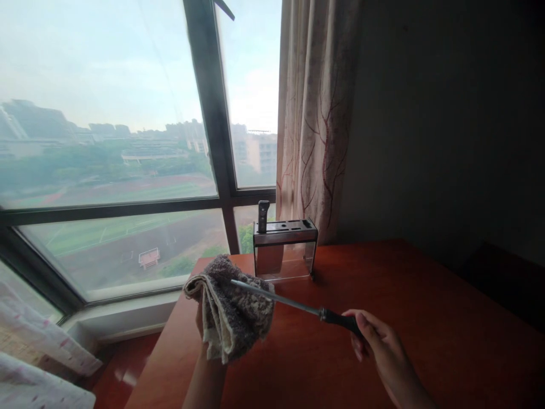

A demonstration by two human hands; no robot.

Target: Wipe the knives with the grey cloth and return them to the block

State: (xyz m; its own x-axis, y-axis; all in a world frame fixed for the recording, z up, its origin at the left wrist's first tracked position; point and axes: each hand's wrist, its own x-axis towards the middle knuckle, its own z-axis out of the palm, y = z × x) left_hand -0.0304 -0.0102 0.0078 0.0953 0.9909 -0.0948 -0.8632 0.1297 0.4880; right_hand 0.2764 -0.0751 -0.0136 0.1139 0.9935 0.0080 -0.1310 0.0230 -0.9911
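Observation:
My right hand [377, 341] is closed round the black handle of a sharpening steel [293, 303], a thin grey rod pointing left. A folded grey-brown towel [232, 309] is draped over my left hand [208, 341], which supports it from below; most of those fingers are hidden under the cloth. The rod's tip lies in front of the towel's upper part, and I cannot tell if they touch. Behind them a knife block [285, 233] with clear sides stands upright on the table. One knife [263, 217] sits in its left slot, handle up.
The reddish-brown wooden table [426, 318] extends to the right, its left edge running beside the window sill [128, 315]. A patterned curtain [317, 125] hangs behind the knife block. Lighter curtain cloth [38, 363] hangs at the lower left. A dark wall [443, 125] rises behind the table.

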